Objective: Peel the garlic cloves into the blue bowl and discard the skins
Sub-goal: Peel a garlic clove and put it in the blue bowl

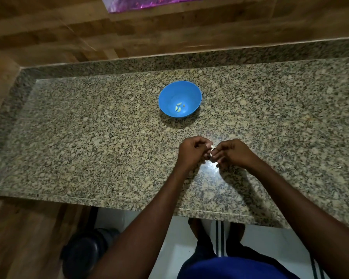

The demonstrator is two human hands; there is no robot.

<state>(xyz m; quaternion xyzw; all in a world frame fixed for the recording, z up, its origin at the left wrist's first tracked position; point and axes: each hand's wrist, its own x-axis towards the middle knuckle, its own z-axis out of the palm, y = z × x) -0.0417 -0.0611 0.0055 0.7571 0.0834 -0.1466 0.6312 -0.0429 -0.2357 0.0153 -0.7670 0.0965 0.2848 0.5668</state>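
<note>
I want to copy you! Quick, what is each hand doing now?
Left hand: fingers curled, pinching the garlic clove.
Right hand: fingers curled, pinching the same clove.

From my headcam, the garlic clove shows only as a pale sliver between my curled fingers, so I cannot tell how much skin remains on it. The pieces in the blue bowl are too small to count surely. The desk runs off the right edge, and a dark round object on the floor is blurred.
</note>
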